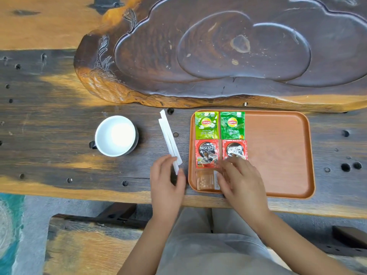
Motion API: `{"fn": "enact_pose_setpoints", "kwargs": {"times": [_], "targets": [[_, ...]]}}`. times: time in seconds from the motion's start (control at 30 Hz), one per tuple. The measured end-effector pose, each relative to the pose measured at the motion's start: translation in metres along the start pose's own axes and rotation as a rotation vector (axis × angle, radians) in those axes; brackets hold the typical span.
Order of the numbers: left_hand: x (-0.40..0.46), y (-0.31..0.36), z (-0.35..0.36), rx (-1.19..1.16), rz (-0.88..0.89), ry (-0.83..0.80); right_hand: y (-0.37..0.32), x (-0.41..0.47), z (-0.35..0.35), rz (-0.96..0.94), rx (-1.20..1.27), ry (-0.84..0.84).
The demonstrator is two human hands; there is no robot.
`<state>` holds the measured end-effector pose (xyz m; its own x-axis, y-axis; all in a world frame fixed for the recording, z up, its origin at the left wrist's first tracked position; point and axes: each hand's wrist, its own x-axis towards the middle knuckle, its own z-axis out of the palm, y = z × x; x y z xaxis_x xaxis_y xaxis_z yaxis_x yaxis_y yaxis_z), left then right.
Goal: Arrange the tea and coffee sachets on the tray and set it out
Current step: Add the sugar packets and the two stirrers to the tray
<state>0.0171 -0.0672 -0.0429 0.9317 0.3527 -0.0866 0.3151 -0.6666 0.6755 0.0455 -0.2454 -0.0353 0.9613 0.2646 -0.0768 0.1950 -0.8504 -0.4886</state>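
We see the sachets laid in a tidy grid at the left end of the orange tray [282,155]. Two green Lipton tea sachets [206,125] sit side by side in the row farthest from the hands, and two red Nescafé coffee sachets [206,152] lie just ahead of the right hand's fingertips. A small clear packet [206,180] lies nearest the body, touching the right hand [241,179].

That hand rests flat and spread over the tray, its fingers covering the lower edge of the right-hand coffee sachet and the packet's right edge. It grips nothing that we can make out; we judge it is nudging these into line with the rows above. Whether anything lies beneath its palm, we cannot tell.

The left hand [166,181] is off the tray, just beside its left rim, fingers loosely curled around the near ends of the white paper-wrapped sticks [170,139], probably to bring them over next.

The tray's half beyond the right hand is bare. Well to the left of the left hand stands a white cup [116,135], holding nothing we can see.
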Motion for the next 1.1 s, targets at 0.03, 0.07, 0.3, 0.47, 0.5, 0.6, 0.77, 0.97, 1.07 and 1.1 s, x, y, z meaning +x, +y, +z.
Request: {"fn": "enact_pose_setpoints", "kwargs": {"times": [0.03, 0.07, 0.3, 0.47, 0.5, 0.6, 0.77, 0.97, 1.07, 1.1], "targets": [[0.009, -0.001, -0.001, 0.008, -0.079, 0.028, -0.009, 0.015, 0.003, -0.013, 0.033, -0.028], [0.019, -0.002, -0.001, 0.028, -0.135, 0.038, -0.019, 0.030, 0.006, -0.022, 0.053, -0.066], [0.060, -0.016, 0.009, 0.162, -0.329, -0.002, -0.069, 0.126, 0.030, 0.032, 0.035, -0.375], [0.067, -0.014, 0.016, 0.176, -0.356, 0.011, -0.082, 0.144, 0.045, -0.016, -0.151, -0.516], [0.067, -0.014, 0.017, 0.175, -0.356, 0.018, -0.083, 0.144, 0.046, -0.019, -0.174, -0.524], [0.068, -0.013, 0.017, 0.182, -0.344, 0.023, -0.085, 0.143, 0.048, -0.018, -0.204, -0.522], [0.070, -0.014, 0.012, 0.221, -0.332, -0.016, -0.082, 0.142, 0.052, 0.018, -0.160, -0.490], [0.070, -0.014, 0.008, 0.340, -0.345, -0.087, -0.077, 0.138, 0.047, 0.183, 0.117, -0.413], [0.068, -0.014, 0.008, 0.359, -0.335, -0.113, -0.071, 0.131, 0.036, 0.281, 0.279, -0.380], [0.068, -0.014, 0.007, 0.357, -0.337, -0.112, -0.069, 0.127, 0.032, 0.314, 0.325, -0.380]]}}
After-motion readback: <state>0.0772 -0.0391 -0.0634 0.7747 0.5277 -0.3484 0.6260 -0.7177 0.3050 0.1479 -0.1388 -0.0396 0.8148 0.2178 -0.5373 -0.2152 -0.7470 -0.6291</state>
